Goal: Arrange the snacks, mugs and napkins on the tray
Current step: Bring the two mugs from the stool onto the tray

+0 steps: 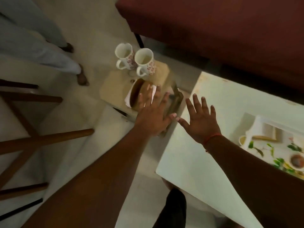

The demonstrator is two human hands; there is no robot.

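Observation:
Two white floral mugs [125, 55] [145, 61] stand side by side at the far end of a small beige stool [113, 86]. Nearer me on the stool a brown round plate [137, 89] lies over white napkins [128, 98]. My left hand [153, 111] stretches over the plate with its fingers straight and spread, holding nothing. My right hand [199, 119] hovers flat and spread above the near left corner of the white table [218, 99]. A tray-like brownish edge [176, 100] shows blurred just right of the left hand.
On the white table's right side lies a white floral tray or mat [279, 145] with small bowls. A dark red sofa [213, 30] fills the top. Wooden chair legs [46, 139] stand at left. Another person's legs and feet [80, 74] are at upper left.

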